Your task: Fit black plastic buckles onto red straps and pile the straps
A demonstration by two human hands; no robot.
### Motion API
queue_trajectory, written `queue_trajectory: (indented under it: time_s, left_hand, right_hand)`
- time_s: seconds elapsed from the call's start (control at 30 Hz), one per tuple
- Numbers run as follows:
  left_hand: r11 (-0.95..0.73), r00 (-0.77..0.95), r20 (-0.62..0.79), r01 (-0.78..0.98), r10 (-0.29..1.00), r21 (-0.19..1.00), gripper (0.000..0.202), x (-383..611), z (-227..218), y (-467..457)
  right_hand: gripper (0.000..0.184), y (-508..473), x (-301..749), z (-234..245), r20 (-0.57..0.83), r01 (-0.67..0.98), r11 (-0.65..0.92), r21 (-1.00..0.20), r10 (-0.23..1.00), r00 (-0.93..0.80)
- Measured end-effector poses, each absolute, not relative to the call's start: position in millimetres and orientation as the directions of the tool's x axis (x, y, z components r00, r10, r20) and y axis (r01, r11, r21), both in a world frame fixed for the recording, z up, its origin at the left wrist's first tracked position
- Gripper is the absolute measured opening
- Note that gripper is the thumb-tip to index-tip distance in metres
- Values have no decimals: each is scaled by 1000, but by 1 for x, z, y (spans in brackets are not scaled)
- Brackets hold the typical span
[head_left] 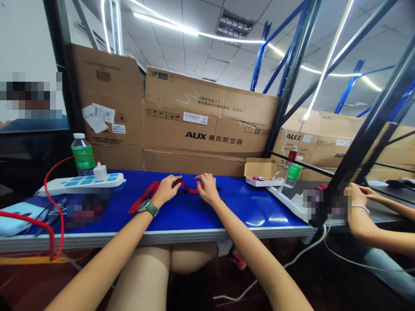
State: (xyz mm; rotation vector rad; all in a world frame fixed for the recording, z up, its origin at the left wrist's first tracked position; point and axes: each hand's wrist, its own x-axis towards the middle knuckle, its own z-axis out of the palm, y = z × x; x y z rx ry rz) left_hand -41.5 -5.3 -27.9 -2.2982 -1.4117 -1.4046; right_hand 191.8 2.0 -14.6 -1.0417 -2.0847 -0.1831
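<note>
The left hand (165,191) and right hand (207,189) close their fingers (173,180) on a red strap (144,196) on the blue tabletop (233,211), with a power strip (81,184) at 9 o'clock.

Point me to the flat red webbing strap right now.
In the head view, the flat red webbing strap lies on the blue tabletop, its loose end trailing left and its other part running to the fingertips of the left hand and right hand.

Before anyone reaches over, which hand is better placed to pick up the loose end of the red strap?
The left, probably. The left hand is right beside the loose end, which trails out on its side, while the right hand is farther off, beyond the left hand.
</note>
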Motion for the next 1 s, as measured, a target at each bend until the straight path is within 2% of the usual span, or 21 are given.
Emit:
queue_trajectory:
  time_s: [0.07, 0.13, 0.3, 0.47, 0.63, 0.77, 0.9, 1.0]
  left_hand:
    - [-590, 160, 742, 721, 651, 363, 33, -38, -27, -8]
    - [-623, 192, 726, 679, 660, 387, 32, -34, -25, -11]
    - [-642, 221, 673, 603, 706, 475, 15, -24, -21, -22]
    - [-570, 192, 694, 735, 694, 366, 16, -19, -18, -28]
    - [-366, 14, 700, 859, 714, 357, 16, -19, -12, -34]
    - [-216, -177, 742, 891, 647, 400, 19, -30, -8, -32]
    - [-181, -357, 758, 833, 546, 522, 19, -48, -8, -24]
    - [-250, -439, 720, 732, 538, 634, 18, -56, -8, -20]
  right_hand:
    - [39, -8, 179, -15, 646, 704, 707, -63, 566, -512]
    - [48, -10, 167, -18, 608, 714, 700, -11, 572, -551]
    - [36, 0, 161, -25, 614, 736, 677, -30, 594, -521]
    - [30, 1, 162, -25, 638, 753, 657, -41, 597, -486]
    - [29, -2, 163, -20, 619, 791, 610, -43, 638, -459]
    - [29, -2, 170, -15, 618, 815, 578, -44, 657, -432]
    - [32, 0, 176, -13, 623, 831, 555, -46, 666, -410]
    - [34, 2, 178, -14, 637, 831, 555, -34, 653, -409]
